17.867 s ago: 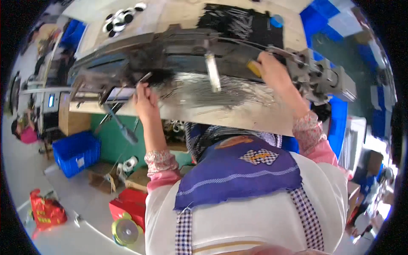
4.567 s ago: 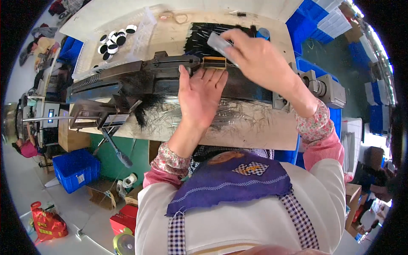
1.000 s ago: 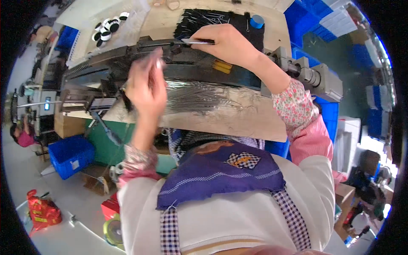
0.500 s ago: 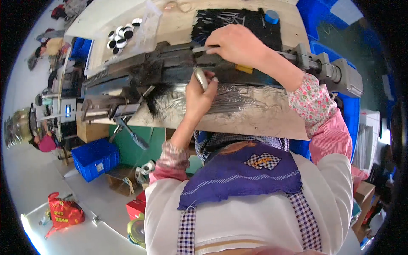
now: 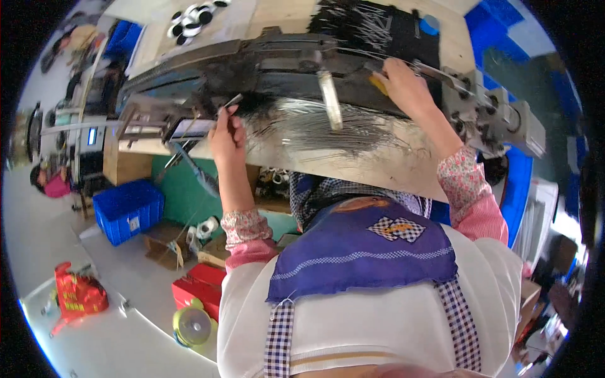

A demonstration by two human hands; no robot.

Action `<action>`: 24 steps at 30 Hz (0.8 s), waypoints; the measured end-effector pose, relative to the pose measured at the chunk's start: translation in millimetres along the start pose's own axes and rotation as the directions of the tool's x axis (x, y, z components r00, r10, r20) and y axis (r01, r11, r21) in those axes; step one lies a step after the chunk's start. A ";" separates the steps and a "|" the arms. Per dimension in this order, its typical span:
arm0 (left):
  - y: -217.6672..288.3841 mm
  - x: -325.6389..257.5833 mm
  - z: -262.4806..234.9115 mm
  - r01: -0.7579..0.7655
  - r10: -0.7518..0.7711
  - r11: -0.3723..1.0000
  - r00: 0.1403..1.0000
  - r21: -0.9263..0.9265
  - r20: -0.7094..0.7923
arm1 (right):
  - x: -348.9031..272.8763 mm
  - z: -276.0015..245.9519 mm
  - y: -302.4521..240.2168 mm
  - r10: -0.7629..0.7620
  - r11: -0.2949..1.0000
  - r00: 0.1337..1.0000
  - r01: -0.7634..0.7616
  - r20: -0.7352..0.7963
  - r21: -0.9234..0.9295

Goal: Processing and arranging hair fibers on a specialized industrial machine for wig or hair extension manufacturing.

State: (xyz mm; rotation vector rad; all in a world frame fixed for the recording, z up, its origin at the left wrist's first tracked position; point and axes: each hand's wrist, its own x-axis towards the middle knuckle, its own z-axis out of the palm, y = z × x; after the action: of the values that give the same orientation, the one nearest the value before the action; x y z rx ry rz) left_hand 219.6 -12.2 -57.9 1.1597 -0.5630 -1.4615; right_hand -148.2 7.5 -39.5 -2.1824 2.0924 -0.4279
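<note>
My left hand [image 5: 228,135] is closed at the left part of the bench, its fingertips pinching a small, narrow metal piece [image 5: 234,101]. Dark bristle-like strands [image 5: 257,104] lie just beside that piece. On the right, my right hand [image 5: 406,88] has its fingers curled over a yellow handle [image 5: 379,84] on the long dark metal machine [image 5: 277,68]. Between the hands, a shiny silver bar [image 5: 329,101] rests against the machine's front, untouched by either hand. Many thin metal rods [image 5: 346,129] are spread over the bench top below it.
Behind the machine, a black mat [image 5: 403,44] carries more thin rods and a blue round cap [image 5: 430,25]. Black-and-white round parts [image 5: 189,22] lie at the far left. A grey cylinder unit [image 5: 526,129] ends the machine at right. A blue crate [image 5: 129,211] stands on the floor.
My left hand has let go of the silver bar and moved left to the small metal piece. My right hand has moved right, from a thin strip at the machine's middle to the yellow handle.
</note>
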 end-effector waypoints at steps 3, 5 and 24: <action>-19.9 -16.5 21.4 -0.094 0.091 0.991 0.995 -0.095 -0.036 | -29.7 -14.4 8.5 -0.175 0.966 0.984 0.180 -0.041 0.188; -31.6 -44.5 63.9 -0.349 0.353 0.929 0.936 -0.125 0.007 | -61.4 -46.1 5.8 -0.201 0.924 0.980 0.195 -0.018 0.328; -55.3 -62.9 215.3 0.079 -0.081 0.997 0.916 0.022 0.394 | -0.7 -114.1 10.1 -0.238 0.925 0.900 0.324 -0.365 0.197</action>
State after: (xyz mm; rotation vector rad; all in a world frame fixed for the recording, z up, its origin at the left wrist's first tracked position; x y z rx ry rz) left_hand -2.5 5.3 2.9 0.9001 -0.8034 -1.7817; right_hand -187.7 22.4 67.0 -2.3926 1.7224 -1.1016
